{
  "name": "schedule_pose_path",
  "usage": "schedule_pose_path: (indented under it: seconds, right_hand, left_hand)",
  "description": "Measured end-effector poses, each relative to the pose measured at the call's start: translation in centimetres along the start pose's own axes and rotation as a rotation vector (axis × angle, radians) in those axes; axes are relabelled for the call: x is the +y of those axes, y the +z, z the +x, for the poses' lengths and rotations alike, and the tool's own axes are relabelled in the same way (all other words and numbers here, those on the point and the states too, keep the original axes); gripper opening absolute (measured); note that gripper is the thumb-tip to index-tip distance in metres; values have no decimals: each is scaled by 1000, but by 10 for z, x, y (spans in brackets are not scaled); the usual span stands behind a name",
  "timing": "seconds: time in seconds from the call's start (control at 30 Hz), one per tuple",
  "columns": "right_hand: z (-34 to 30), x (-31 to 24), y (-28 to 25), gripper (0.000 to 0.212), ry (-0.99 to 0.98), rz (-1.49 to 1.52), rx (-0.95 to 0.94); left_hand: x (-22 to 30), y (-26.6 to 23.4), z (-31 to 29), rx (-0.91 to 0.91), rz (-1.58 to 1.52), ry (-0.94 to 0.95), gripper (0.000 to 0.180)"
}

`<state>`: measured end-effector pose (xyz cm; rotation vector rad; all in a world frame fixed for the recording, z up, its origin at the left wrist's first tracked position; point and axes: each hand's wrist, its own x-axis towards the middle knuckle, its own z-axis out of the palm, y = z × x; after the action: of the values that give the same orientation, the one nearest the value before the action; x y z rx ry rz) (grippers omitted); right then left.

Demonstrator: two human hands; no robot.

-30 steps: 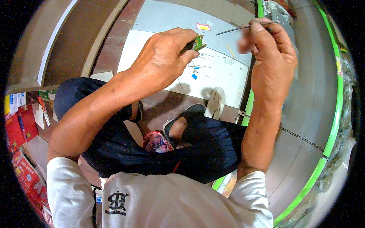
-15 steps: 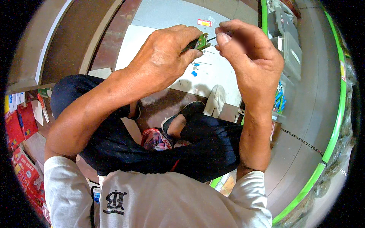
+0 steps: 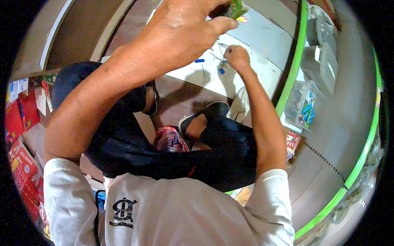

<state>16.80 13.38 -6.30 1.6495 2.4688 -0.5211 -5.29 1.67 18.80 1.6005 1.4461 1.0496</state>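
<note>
My left hand (image 3: 176,37) is closed around a green circuit board (image 3: 238,10), raised near the top edge, with the board's end sticking out past the thumb. Lower down, my right hand (image 3: 238,58) is balled up over the white work surface (image 3: 262,76). What its fingers hold, if anything, is hidden. Beside it lie several thin dark wire-like pieces (image 3: 222,46) and small blue pieces, one blue piece (image 3: 222,71) just below the hand and another blue piece (image 3: 199,60) to its left.
A pale cloth (image 3: 240,105) lies at the surface's near edge. Along the right runs a green-edged rail (image 3: 292,84). Beyond it stand a clear plastic box (image 3: 293,102) with blue cylinders (image 3: 308,114) and a lidded clear container (image 3: 324,65). Red packages (image 3: 26,166) are at the left.
My right hand has left the circuit board and gone down to the white surface, its fingers now curled. My left hand, still holding the board, appears higher in view, which has shifted too.
</note>
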Motion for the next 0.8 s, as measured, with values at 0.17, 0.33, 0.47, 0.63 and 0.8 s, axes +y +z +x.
schedule_pose_path:
  seconds: [0.17,0.33,0.47,0.63,0.8]
  right_hand:
    - [-27,-11,115,19,88,171,-82]
    - [-47,-29,163,23,183,94,-100]
    - [-48,-19,188,27,181,71,10]
    - [-41,-7,216,21,46,158,9]
    - [-40,-5,210,21,6,-2,-114]
  left_hand:
    - [3,-12,-7,84,50,78,14]
    - [5,-23,-13,70,126,37,13]
    - [3,-26,-13,38,241,14,15]
    - [-1,-28,-14,21,276,12,16]
    - [-2,-23,-15,16,261,6,17]
